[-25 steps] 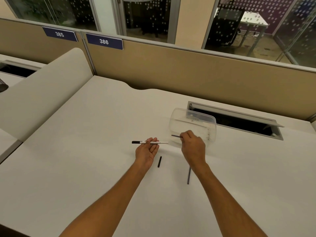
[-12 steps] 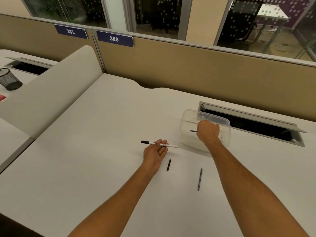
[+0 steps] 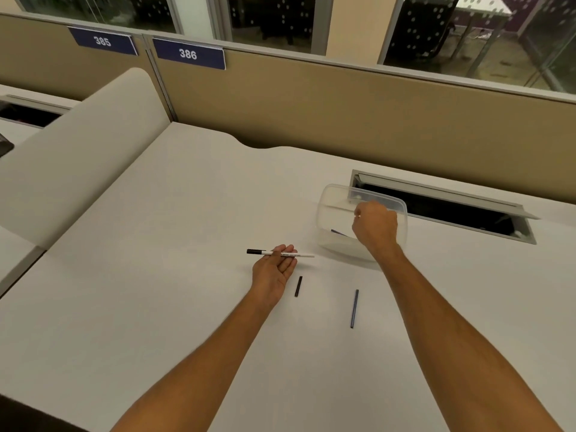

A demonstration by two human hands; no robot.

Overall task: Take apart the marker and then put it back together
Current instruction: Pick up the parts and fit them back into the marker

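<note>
Head view: left hand (image 3: 274, 269) palm-up, fingers loosely curled under marker barrel (image 3: 280, 253). Right hand (image 3: 375, 227) fisted over clear tub (image 3: 330, 210); contents of grip indiscernible.

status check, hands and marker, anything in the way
Left hand holds marker barrel. Right hand curled over clear container. Black cap, blue rod loose on desk. Nothing blocking.
</note>
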